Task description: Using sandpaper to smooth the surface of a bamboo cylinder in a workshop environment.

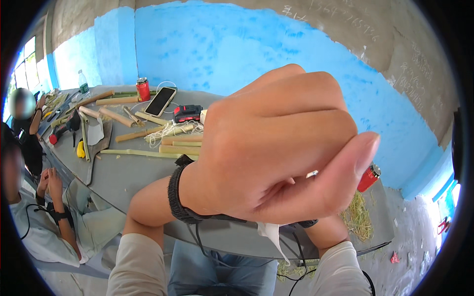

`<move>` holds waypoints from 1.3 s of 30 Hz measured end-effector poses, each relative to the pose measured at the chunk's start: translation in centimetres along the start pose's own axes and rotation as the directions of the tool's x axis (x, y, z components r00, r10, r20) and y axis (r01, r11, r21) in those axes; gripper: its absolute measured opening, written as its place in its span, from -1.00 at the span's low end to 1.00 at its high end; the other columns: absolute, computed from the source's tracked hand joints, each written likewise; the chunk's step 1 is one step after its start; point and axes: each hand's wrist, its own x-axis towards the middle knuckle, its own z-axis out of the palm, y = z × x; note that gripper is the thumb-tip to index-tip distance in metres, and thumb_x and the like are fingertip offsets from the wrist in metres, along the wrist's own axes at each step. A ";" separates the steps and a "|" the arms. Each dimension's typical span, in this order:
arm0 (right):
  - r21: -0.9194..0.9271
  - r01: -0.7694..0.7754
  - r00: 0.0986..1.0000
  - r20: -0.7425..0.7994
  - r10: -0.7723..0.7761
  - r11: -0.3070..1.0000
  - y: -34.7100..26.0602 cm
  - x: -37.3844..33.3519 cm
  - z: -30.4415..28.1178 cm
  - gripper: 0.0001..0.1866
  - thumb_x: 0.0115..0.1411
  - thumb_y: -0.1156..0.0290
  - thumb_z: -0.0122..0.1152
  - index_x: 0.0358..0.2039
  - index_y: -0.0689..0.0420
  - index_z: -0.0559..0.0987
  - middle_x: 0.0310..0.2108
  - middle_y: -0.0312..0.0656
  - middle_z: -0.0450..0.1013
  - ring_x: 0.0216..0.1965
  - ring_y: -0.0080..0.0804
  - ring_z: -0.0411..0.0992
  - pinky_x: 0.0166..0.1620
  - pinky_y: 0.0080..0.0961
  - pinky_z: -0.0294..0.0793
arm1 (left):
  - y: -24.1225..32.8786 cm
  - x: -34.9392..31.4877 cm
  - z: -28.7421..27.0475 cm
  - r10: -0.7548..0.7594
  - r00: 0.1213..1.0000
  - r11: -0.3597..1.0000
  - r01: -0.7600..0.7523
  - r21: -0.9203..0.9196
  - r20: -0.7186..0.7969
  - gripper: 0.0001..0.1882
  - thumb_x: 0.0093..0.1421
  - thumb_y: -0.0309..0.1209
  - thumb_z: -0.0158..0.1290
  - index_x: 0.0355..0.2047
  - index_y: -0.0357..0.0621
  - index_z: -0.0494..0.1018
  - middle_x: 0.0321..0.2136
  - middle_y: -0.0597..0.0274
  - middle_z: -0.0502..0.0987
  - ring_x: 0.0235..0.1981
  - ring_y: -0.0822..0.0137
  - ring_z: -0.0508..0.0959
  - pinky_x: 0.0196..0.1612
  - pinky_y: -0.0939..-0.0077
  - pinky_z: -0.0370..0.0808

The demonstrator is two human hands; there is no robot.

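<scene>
My left hand [276,133] fills the middle of the view, raised close and curled into a fist with its thumb lying toward the right. Whatever its fingers enclose, if anything, is hidden. A black strap [178,195] circles its wrist. Of my right arm [330,231] only the forearm and a bit of black wrist strap show; the right hand is covered by the left. A white, thin, cloth-like strip [272,238] hangs below the fist, and its upper end is out of sight.
On the grey table [133,172] lie cut bamboo pieces [116,116], tangled white string [170,132], a phone [161,101], a red-black battery [188,113], a cordless drill [66,127] and dry straw [358,217]. Red cans [143,89] stand there. Two people sit at the left.
</scene>
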 end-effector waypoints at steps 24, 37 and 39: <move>0.611 -0.258 0.963 0.102 0.248 0.749 -3.1 3.0 0.8 -0.42 0.50 0.07 -0.43 0.02 0.28 0.47 -0.30 -0.17 0.57 -0.33 -0.54 0.54 -0.24 -0.55 0.54 | -0.2 0.4 -0.8 -0.095 0.994 0.960 0.076 0.268 0.059 -0.45 0.40 -0.23 -0.20 -0.69 -0.26 0.45 -0.46 -0.01 0.55 -0.50 0.34 0.49 -0.36 0.45 0.41; 0.574 -0.294 0.951 0.099 0.292 0.764 -3.3 2.9 1.2 -0.42 0.50 0.04 -0.41 0.00 0.27 0.48 -0.32 -0.16 0.56 -0.36 -0.52 0.54 -0.25 -0.55 0.54 | -0.1 0.5 -0.8 -0.100 0.994 0.962 0.086 0.258 0.045 -0.46 0.41 -0.25 -0.21 -0.69 -0.24 0.45 -0.48 0.00 0.55 -0.49 0.34 0.51 -0.36 0.46 0.41; 0.563 -0.302 0.949 0.096 0.302 0.769 -3.2 3.6 1.6 -0.41 0.50 0.03 -0.40 0.00 0.27 0.48 -0.33 -0.16 0.56 -0.36 -0.52 0.54 -0.25 -0.55 0.54 | 0.0 0.6 -0.9 -0.105 0.992 0.965 0.084 0.250 0.070 -0.47 0.40 -0.27 -0.20 -0.68 -0.25 0.45 -0.48 0.00 0.56 -0.49 0.34 0.51 -0.36 0.46 0.42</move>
